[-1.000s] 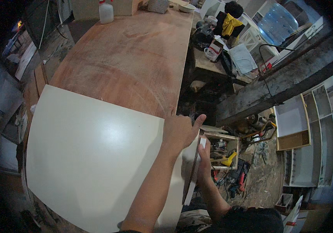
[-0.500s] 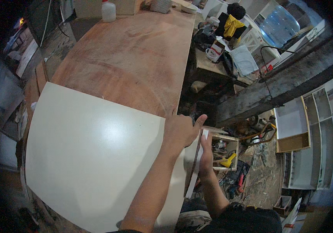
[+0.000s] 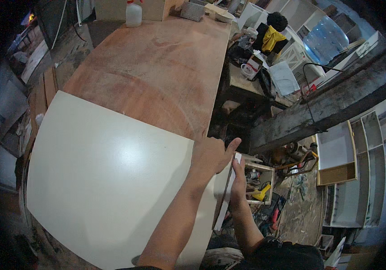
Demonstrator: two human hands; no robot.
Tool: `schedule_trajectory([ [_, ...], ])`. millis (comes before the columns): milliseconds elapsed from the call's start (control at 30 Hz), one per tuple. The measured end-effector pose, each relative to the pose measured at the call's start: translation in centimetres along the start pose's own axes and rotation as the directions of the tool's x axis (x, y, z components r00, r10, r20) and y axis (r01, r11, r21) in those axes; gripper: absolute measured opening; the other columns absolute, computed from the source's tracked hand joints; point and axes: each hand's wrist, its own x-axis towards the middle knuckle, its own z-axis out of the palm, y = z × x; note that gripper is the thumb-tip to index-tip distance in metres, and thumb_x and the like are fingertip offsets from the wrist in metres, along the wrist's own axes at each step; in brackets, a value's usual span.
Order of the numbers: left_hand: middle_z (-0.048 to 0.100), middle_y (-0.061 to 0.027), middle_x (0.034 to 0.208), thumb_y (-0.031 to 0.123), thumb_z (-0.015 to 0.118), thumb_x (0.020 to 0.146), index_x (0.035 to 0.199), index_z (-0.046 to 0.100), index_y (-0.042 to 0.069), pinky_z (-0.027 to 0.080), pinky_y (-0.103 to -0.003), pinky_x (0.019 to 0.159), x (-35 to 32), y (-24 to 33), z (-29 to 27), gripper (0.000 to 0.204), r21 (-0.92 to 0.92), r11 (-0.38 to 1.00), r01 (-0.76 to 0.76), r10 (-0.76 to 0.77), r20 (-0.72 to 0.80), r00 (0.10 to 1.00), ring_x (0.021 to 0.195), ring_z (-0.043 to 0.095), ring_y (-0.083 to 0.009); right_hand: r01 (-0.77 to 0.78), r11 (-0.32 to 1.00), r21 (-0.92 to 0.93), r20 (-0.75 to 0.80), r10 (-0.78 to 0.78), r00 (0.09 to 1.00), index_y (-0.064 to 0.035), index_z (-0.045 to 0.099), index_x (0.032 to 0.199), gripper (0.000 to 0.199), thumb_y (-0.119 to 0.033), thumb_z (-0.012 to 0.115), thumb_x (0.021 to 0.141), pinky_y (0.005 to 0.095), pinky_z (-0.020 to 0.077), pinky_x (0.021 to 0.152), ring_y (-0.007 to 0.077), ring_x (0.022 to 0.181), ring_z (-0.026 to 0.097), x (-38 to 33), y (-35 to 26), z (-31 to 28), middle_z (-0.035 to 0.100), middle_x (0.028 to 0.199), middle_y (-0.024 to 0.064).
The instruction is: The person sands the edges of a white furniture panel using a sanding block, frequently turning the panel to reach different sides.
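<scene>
A large glossy white panel (image 3: 98, 180) lies over the near part of a reddish-brown wooden tabletop (image 3: 157, 67). My left hand (image 3: 211, 155) bends over the panel's far right corner, its thumb stuck out to the right; the other fingers are folded down and mostly hidden. Beside the panel's right edge, my right hand (image 3: 238, 182) grips a narrow white strip (image 3: 223, 211), with the thumb near its upper end. The strip runs along that edge, and a dark brown band shows between the two. Whether the strip touches the edge all along, I cannot tell.
A spray bottle (image 3: 133, 14) and a grey block (image 3: 192, 11) stand at the table's far end. To the right are a cluttered bench (image 3: 242, 81), a thick grey beam (image 3: 328, 108), and an open wooden box (image 3: 259, 200) with tools. White shelving (image 3: 368, 175) stands farther right.
The view has shifted slightly, so the far things sit lower in the picture. Both hands keep nearly the same places at the panel's edge, and the strip stays in my right hand.
</scene>
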Motion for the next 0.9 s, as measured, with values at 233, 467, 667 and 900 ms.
schedule_trajectory([
  [233, 0.065, -0.0235, 0.063, 0.066, 0.017, 0.103, 0.072, 0.075, -0.004, 0.033, -0.053, 0.112, 0.4, -0.9, 0.7, 0.096, 0.041, 0.998, 0.05, -0.051, 0.025, 0.998, 0.078, 0.068, -0.0378, 0.054, 0.989, -0.136, -0.02, -0.057, 0.998, -0.0061, 0.042, 0.137, 0.049, -0.039, 0.052, 0.102, 0.0369, 0.0368, 0.104, 0.0199, 0.117, 0.049, -3.6, 1.1, 0.3, 0.05, 0.125, 0.0084],
  [467, 0.064, -0.023, 0.061, 0.064, 0.015, 0.104, 0.068, 0.073, -0.005, 0.029, -0.052, 0.115, 0.4, -0.8, 1.2, 0.097, 0.04, 0.999, 0.03, -0.029, -0.003, 1.0, 0.079, 0.066, -0.0393, -0.047, 0.998, -0.038, -0.057, 0.044, 0.997, -0.007, 0.042, 0.135, 0.053, -0.043, 0.057, 0.098, 0.0375, 0.0385, 0.101, 0.0196, 0.115, 0.048, -6.2, 0.8, 1.0, 0.05, 0.123, 0.009],
  [667, 0.064, -0.0233, 0.062, 0.064, 0.013, 0.104, 0.068, 0.073, -0.005, 0.027, -0.052, 0.117, 0.5, 0.1, 1.2, 0.098, 0.012, 0.999, 0.04, -0.041, 0.018, 0.999, 0.08, 0.067, -0.0395, 0.063, 0.993, -0.095, 0.003, -0.063, 0.998, -0.0053, 0.041, 0.14, 0.043, -0.031, 0.047, 0.105, 0.0362, 0.0367, 0.105, 0.0193, 0.117, 0.049, -1.0, 0.2, -0.6, 0.051, 0.127, 0.0095],
  [900, 0.067, -0.0258, 0.068, 0.059, 0.016, 0.105, 0.071, 0.074, -0.004, 0.026, -0.052, 0.117, 0.1, -0.6, 0.4, 0.093, 0.063, 0.998, 0.013, -0.013, 0.001, 1.0, 0.08, 0.068, -0.0415, 0.038, 0.987, -0.158, -0.007, -0.04, 0.999, -0.005, 0.039, 0.139, 0.055, -0.041, 0.054, 0.101, 0.0353, 0.036, 0.105, 0.02, 0.115, 0.048, -5.6, 1.4, -0.1, 0.049, 0.125, 0.01],
])
